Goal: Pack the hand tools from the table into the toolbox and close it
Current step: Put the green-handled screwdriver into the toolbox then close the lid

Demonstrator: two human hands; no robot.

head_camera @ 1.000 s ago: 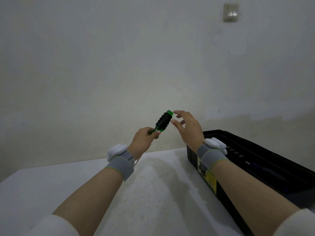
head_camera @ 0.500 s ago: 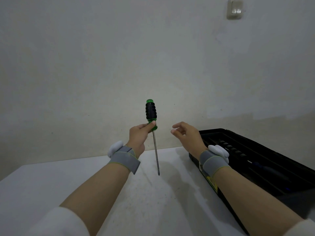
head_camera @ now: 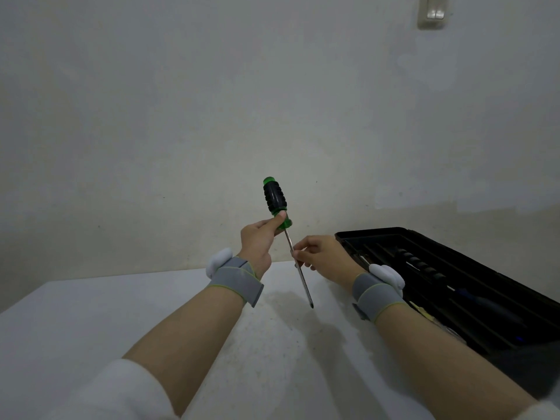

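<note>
my left hand (head_camera: 260,239) grips the screwdriver (head_camera: 275,198) at its green collar, nearly upright above the table (head_camera: 136,313), tip slanting down and right. my right hand (head_camera: 325,256) pinches the shaft midway. the open toolbox (head_camera: 373,232) lies just right.

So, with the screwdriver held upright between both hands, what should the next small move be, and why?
Probably swing the screwdriver right and lower it into the open toolbox. The left hand grips its handle base, the right hand pinches the shaft, and the box lies just right of them.
</note>
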